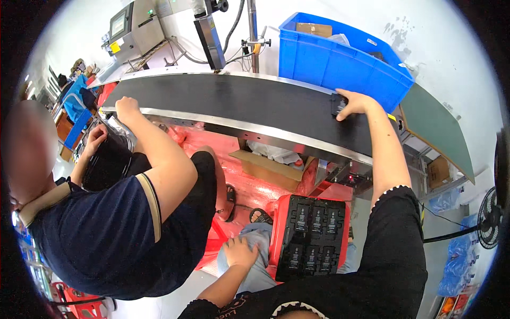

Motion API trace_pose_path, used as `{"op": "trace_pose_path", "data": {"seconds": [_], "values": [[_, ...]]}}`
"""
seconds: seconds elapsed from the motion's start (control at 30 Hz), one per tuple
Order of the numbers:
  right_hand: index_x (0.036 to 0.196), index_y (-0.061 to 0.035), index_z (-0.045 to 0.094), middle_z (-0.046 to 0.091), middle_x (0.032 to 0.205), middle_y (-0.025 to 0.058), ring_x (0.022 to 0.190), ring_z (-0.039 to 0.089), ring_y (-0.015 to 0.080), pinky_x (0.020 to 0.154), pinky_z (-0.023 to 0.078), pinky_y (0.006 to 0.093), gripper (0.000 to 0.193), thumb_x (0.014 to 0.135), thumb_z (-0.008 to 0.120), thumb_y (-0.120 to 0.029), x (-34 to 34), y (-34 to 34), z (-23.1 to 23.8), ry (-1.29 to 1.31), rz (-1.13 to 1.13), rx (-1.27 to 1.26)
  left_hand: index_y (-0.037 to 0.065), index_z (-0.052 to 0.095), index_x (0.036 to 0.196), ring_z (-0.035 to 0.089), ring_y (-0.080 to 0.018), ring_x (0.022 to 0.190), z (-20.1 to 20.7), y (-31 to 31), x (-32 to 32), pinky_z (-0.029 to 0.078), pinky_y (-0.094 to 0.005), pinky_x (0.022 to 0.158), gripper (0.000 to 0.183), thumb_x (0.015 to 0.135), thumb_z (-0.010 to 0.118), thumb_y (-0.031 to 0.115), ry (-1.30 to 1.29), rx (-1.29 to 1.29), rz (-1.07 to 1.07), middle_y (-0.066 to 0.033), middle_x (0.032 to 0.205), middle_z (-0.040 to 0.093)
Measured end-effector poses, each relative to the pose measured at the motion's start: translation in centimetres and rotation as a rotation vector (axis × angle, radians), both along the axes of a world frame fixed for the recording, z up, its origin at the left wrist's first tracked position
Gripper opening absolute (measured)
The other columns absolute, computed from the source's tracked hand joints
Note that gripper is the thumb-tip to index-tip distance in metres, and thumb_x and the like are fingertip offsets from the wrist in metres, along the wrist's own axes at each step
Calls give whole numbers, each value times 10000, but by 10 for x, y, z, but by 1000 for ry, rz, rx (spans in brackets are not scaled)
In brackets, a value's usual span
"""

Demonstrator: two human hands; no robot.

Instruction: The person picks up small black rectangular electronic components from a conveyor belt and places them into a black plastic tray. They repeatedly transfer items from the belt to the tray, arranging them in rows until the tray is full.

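Observation:
My right arm reaches forward over the black conveyor belt [239,101]. At the belt's far right, my right hand [357,104] grips a small dark stack of flat black pieces [337,105] between thumb and fingers. My left hand [240,252] lies flat on my knee with its fingers stretched out, holding nothing. Between my legs, a black tray [288,268] rests on a red stool [277,231]. Several flat black pieces with pale print, which look like phone batteries [317,218], sit in the tray's slots in two rows.
A co-worker [101,234] sits at my left, one hand over the belt's left end, the other at a black tray [109,162]. Behind the belt stand a large blue bin [340,61] and a printer-like machine [137,34]. Below lies an open cardboard box [271,170]; a fan [487,218] stands right.

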State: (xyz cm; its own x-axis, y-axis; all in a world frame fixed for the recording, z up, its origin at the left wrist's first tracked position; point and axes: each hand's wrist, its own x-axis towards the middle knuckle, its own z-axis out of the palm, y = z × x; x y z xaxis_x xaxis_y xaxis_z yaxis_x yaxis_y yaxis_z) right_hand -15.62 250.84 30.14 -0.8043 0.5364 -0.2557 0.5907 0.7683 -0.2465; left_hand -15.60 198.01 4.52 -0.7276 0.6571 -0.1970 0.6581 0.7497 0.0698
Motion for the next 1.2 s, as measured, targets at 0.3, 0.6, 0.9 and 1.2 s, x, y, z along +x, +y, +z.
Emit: {"op": "trace_pose_path", "data": {"seconds": [0.3, 0.6, 0.9, 1.2], "values": [[1377, -40, 410, 478, 1327, 248, 1252, 444, 376, 1045, 385, 396, 1070, 419, 835, -255, 35, 6, 0, -66, -76, 283, 56, 640, 1075, 520, -310, 1098, 4, -3, 2, 360, -485, 942, 533, 829, 542, 518, -39, -4, 43, -143, 1099, 602], [1239, -37, 459, 454, 1185, 205, 1111, 445, 374, 980, 371, 461, 794, 512, 747, -171, 108, -122, -10, 696, 42, 649, 64, 641, 1095, 515, -289, 1104, 12, -5, 6, 353, -498, 925, 498, 821, 563, 472, -58, 11, 49, -129, 1112, 592], [1241, -58, 458, 548, 1114, 120, 936, 557, 235, 752, 493, 377, 600, 733, 697, -270, 182, -335, -162, 631, -207, -1138, 63, 645, 1093, 511, -302, 1121, 14, -8, 12, 337, -496, 958, 519, 821, 559, 496, -10, 45, 38, -142, 1136, 596], [1239, -4, 479, 499, 1204, 288, 1136, 485, 478, 1005, 359, 576, 771, 760, 484, -607, 199, -401, -194, 335, -559, -2513, 61, 637, 1123, 494, -295, 1133, 5, -8, 13, 315, -510, 992, 521, 811, 572, 473, -15, 32, 51, -128, 1151, 584]]}}
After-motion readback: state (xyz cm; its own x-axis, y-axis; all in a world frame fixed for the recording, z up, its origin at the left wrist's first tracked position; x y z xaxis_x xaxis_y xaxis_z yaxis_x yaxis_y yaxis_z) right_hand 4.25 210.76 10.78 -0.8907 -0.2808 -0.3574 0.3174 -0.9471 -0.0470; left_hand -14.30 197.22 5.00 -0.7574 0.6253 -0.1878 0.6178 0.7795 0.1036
